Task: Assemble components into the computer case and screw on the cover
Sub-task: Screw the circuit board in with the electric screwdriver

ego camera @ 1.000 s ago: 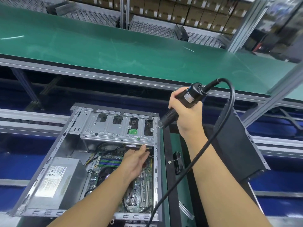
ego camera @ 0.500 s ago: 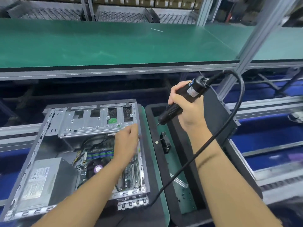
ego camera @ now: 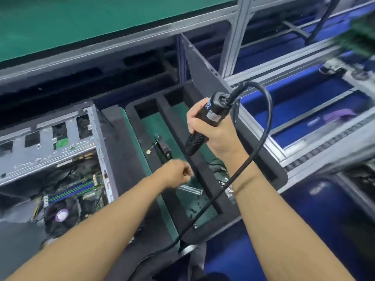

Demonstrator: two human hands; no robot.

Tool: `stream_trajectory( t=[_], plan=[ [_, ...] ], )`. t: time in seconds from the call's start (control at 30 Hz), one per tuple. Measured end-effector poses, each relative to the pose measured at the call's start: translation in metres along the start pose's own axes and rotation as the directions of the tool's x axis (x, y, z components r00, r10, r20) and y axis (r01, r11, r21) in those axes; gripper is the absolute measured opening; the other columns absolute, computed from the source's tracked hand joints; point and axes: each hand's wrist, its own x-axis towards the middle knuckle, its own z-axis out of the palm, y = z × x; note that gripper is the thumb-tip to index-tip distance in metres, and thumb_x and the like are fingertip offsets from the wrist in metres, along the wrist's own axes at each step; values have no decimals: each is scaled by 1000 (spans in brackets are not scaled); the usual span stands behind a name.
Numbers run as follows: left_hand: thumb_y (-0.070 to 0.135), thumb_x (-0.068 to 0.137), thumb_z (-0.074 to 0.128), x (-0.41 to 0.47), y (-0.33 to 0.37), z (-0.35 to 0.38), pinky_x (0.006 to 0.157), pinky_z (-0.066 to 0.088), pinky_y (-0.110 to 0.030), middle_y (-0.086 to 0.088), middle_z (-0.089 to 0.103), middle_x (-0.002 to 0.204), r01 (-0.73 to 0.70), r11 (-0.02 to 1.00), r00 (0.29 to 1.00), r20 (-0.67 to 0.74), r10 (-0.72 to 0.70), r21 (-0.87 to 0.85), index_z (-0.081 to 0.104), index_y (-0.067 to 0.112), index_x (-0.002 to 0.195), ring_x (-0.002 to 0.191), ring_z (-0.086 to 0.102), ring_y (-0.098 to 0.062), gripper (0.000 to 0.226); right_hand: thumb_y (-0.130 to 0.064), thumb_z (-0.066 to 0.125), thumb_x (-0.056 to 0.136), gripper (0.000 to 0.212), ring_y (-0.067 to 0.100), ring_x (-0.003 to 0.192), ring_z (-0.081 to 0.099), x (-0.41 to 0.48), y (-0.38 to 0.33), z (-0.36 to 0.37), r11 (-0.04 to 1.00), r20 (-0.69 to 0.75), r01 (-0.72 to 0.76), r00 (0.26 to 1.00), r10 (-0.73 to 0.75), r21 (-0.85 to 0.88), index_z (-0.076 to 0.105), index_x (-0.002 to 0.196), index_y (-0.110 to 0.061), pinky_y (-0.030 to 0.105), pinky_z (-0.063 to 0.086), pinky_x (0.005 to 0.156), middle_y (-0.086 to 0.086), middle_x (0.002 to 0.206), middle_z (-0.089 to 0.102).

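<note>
The open computer case (ego camera: 97, 126) lies at the left, its motherboard (ego camera: 77, 187) and CPU fan (ego camera: 60, 214) exposed. My right hand (ego camera: 215, 134) is shut on a black electric screwdriver (ego camera: 205, 124), held tip-down over a black foam tray (ego camera: 263, 165); its cable (ego camera: 267, 118) loops right and down across the tray. My left hand (ego camera: 176, 173) hovers over the tray's green floor with fingers curled in a loose fist; nothing shows in it. The dark side cover (ego camera: 205, 78) leans upright behind the tray.
In the tray lie a small black part with a thin wire (ego camera: 162, 148), a clear strip (ego camera: 190, 189) and several small dark screws (ego camera: 192, 209). A green conveyor belt (ego camera: 81, 23) runs along the back. Aluminium rails (ego camera: 284, 69) and blue surfaces sit to the right.
The view has swung right. My left hand has left the case interior and moved right over the foam tray. My right hand still holds the screwdriver above the tray.
</note>
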Motion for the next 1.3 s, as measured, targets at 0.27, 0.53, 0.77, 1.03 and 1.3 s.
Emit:
stream_trajectory(
  t=[0.27,0.53,0.77,1.03,1.3],
  plan=[
    [15,85,58,42,3,74,86,52,-35,-2,64,113,66,951,959,246,-144,301,63,26,95,103,62,-26,16,6,63,78,17,22,64,54,-28,21,-43,997,-61,-83,995,83,-2,60,87,-9,31,48,68,4,76,63],
    [15,86,54,51,4,114,71,42,-35,-11,63,110,167,902,963,130,-236,398,57,13,101,101,61,-36,15,-1,64,78,22,21,68,56,-35,23,-57,998,-80,-63,995,63,9,66,84,-22,31,48,70,-2,76,65],
    [9,85,56,51,13,131,68,43,-36,-17,65,105,199,929,959,132,-250,311,59,8,95,93,65,-41,10,10,62,80,23,23,68,55,-43,21,-64,997,-88,-75,993,75,8,63,84,-13,35,48,71,0,76,63],
    [10,84,49,51,14,148,66,43,-32,-16,68,96,296,944,953,13,-301,146,44,16,72,90,66,-39,14,12,61,77,29,25,66,53,-54,20,-63,997,-117,-75,990,78,33,64,83,-16,38,48,69,1,75,63],
    [20,79,64,54,9,119,71,48,-27,-7,65,76,369,922,927,-28,-375,-119,65,14,73,80,65,-30,9,-2,65,76,23,25,65,53,-46,12,-57,996,-96,-77,992,81,41,67,83,-24,36,47,69,4,78,64]
  ],
)
